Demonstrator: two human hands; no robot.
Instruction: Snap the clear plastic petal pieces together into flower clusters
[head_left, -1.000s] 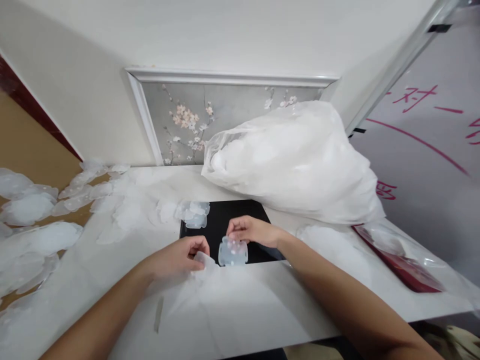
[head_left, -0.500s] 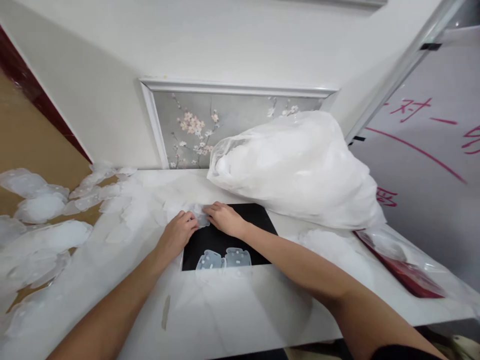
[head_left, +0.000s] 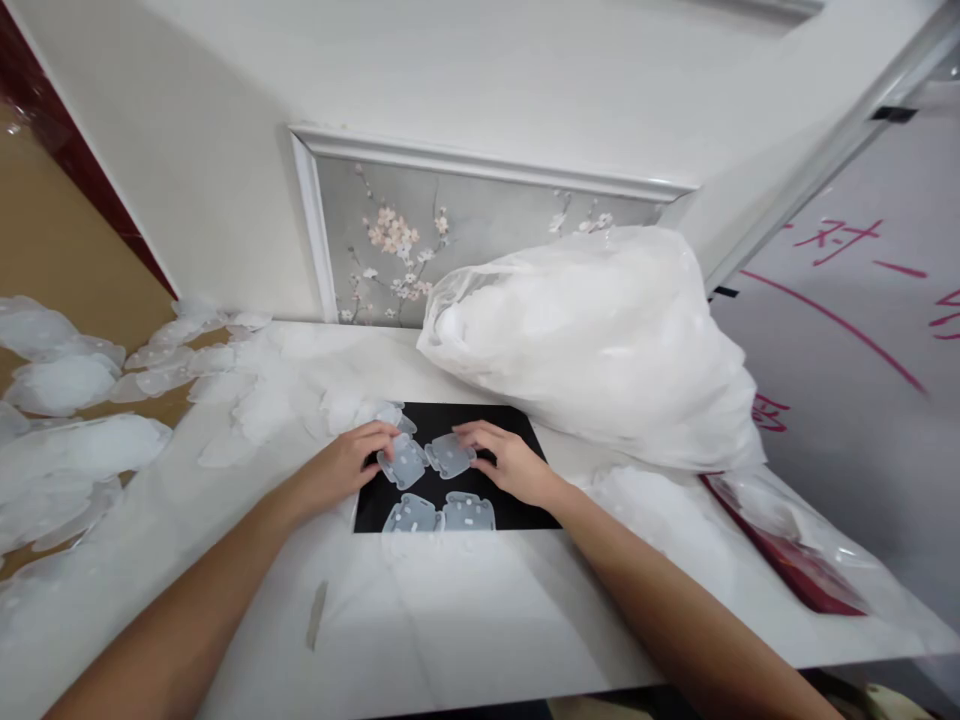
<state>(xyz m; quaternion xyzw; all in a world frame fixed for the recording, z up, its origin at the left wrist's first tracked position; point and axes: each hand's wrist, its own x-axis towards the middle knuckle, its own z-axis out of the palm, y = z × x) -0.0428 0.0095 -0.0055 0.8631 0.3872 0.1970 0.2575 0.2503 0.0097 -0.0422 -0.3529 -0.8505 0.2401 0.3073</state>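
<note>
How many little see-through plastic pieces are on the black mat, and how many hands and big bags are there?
Translucent plastic pieces on the black mat: 4, namely upper left, upper right, lower left, lower right
Hands: 2, the left hand and the right hand, each touching an upper piece
Big white bag: 1
Total: 7

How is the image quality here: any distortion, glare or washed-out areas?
Head view: wide-angle bending curves the wall frame and edges; white bag and table look washed out, detail lost; clear pieces read well only on the black mat; hands sharp.
</note>
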